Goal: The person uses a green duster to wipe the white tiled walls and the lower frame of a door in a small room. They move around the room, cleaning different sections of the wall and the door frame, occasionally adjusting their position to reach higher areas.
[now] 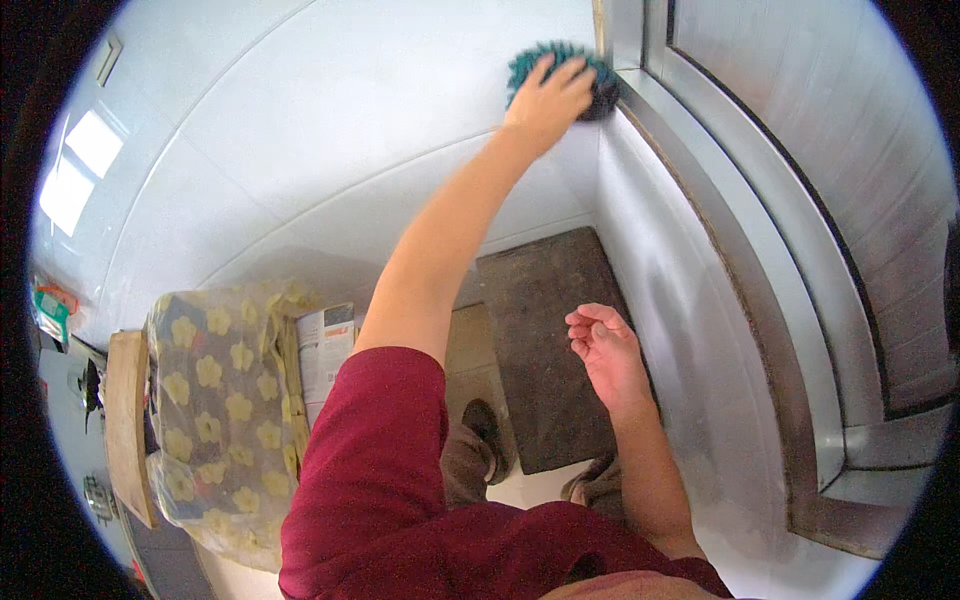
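Observation:
My left hand (551, 94) is stretched far forward, pressing a teal chenille cleaning sponge (525, 67) with a dark side against the white tiled wall (360, 90). The sponge sits in the corner where the wall meets a silver metal frame (739, 180); it looks slightly blurred. Lower down, my right hand (607, 352) hangs above a dark floor mat (555, 337). Its fingers are loosely curled with gaps, and nothing lies in the palm.
A ledge edge (720, 217) curves along my right beneath the framed panel (810, 150). To the left, a flower-patterned translucent cover (217, 405) drapes over a bulky object beside a wooden board (129, 427). Printed paper (326, 349) lies near it. My shoe (484, 435) is by the mat.

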Demonstrator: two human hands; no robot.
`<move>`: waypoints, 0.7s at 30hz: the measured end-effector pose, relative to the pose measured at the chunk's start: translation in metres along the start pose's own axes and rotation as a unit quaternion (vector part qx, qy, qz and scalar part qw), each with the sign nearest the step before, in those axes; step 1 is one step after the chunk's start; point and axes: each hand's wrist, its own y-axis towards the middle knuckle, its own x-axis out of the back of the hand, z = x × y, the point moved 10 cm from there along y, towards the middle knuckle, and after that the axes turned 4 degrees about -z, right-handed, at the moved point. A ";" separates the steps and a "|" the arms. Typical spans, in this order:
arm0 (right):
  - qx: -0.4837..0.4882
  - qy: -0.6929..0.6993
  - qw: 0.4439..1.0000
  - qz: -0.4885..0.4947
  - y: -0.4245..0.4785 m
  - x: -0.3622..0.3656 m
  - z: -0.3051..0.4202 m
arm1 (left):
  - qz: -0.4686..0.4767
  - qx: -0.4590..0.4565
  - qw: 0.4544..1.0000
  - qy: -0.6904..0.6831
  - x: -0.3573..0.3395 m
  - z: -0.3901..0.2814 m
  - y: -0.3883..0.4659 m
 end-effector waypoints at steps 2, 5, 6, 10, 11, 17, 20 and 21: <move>-0.004 0.003 1.000 0.001 0.000 -0.002 -0.003 | 0.099 -0.088 0.991 0.033 -0.042 -0.036 -0.035; -0.006 0.001 1.000 -0.006 -0.001 -0.005 -0.003 | 0.128 -0.148 0.981 -0.011 -0.081 -0.061 -0.085; -0.003 0.001 1.000 -0.009 0.000 -0.004 -0.003 | 0.102 -0.119 0.988 -0.003 -0.075 -0.052 -0.078; 0.015 -0.019 1.000 -0.005 0.003 0.003 -0.002 | -0.056 0.020 0.998 0.006 0.003 0.017 -0.022; 0.014 -0.015 1.000 -0.005 0.003 0.004 -0.002 | -0.099 0.066 0.993 -0.004 0.019 0.031 -0.017; -0.003 -0.009 1.000 0.002 -0.001 -0.007 -0.001 | 0.140 -0.158 0.977 -0.029 -0.085 -0.057 -0.112; 0.000 -0.002 1.000 -0.002 0.000 -0.002 0.002 | 0.241 -0.156 0.957 -0.035 -0.104 -0.076 -0.152; -0.002 -0.001 1.000 -0.001 -0.002 -0.003 0.000 | 0.215 -0.148 0.965 -0.024 -0.099 -0.071 -0.160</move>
